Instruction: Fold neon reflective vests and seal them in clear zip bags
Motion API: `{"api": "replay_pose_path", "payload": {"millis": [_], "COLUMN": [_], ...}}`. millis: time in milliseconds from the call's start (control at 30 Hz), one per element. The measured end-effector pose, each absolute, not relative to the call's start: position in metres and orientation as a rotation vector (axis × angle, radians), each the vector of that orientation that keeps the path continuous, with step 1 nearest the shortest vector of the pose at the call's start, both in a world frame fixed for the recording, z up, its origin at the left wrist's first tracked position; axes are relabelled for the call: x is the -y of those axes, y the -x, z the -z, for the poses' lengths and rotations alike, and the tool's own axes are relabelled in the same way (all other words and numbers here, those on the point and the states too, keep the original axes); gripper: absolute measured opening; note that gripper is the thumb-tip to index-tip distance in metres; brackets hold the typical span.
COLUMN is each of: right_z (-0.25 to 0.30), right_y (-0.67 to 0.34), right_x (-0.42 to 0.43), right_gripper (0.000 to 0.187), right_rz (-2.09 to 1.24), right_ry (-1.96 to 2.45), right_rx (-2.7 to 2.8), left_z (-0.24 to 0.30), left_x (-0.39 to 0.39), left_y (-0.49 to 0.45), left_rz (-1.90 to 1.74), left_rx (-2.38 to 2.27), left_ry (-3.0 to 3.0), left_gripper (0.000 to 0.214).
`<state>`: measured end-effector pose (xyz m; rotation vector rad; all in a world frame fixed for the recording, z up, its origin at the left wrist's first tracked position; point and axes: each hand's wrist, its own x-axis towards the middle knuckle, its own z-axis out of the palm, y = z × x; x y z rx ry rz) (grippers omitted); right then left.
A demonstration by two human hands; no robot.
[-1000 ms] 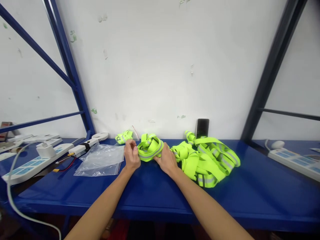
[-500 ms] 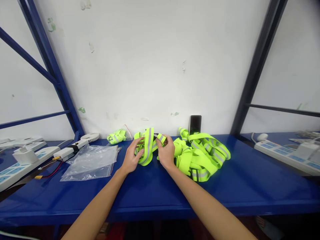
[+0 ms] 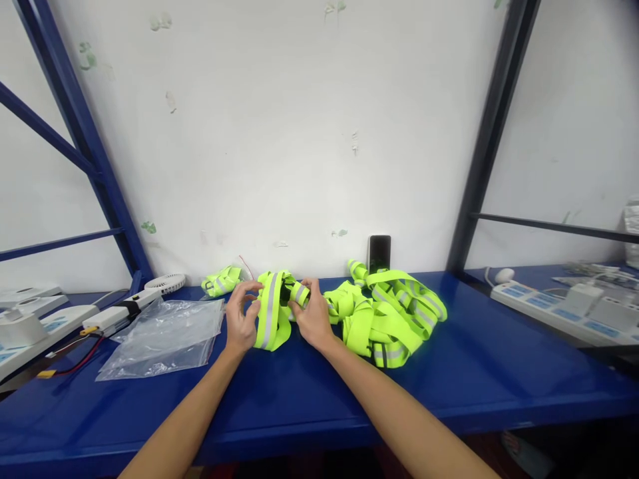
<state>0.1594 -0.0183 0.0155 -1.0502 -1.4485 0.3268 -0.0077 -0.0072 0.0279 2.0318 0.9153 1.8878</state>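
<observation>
A bundle of neon-yellow reflective strap (image 3: 269, 313) with a grey stripe stands in loops on the blue table. My right hand (image 3: 313, 316) pinches a short striped end of this strap, beside a dark part that looks like a buckle (image 3: 286, 291). On the bundle's left, my left hand (image 3: 243, 318) has its thumb and fingers curved apart, the tips at the strap's edge. Right of my right hand lies a loose heap of the same yellow straps (image 3: 394, 316). A smaller yellow bundle (image 3: 222, 281) in a clear bag lies near the wall.
Clear plastic bags (image 3: 164, 339) lie flat on the left. Beyond them are a small white fan (image 3: 168, 283), a wired white device (image 3: 112, 319) and a power strip (image 3: 44, 336). A phone (image 3: 379, 253) leans on the wall. Another power strip (image 3: 549, 309) is at right.
The view has shifted slightly right. Both hands and the strap bundle have come a little left and nearer. The bundle's loop has turned, showing more of the dark part.
</observation>
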Motion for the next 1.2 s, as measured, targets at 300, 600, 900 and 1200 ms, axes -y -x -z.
{"api": "replay_pose_path", "payload": {"millis": [300,600,900,1200], "right_z": [-0.029,-0.024,-0.022,-0.025], "right_y": [-0.162,-0.163,-0.155,-0.167], "right_x": [0.02,0.007,0.015,0.01], "right_gripper": [0.048,0.038,0.064,0.05], "right_rz": [-0.859,-0.973,-0.864,-0.875], "right_ry": [0.675,0.685,0.75,0.965], "right_rx": [1.219,0.962,1.025,1.088], "left_z": [-0.02,-0.025,-0.028,-0.017], "left_x": [-0.004,0.005,0.004,0.01], "left_y": [-0.001,-0.014,-0.011,-0.015], "left_rz": [-1.304,-1.385,-1.323,-1.599], "left_rx": [-0.824,-0.713,-0.667,-1.17], "left_ry": [-1.725,-1.544,-1.293,-2.198], "left_gripper": [0.074,0.069,0.091,0.059]}}
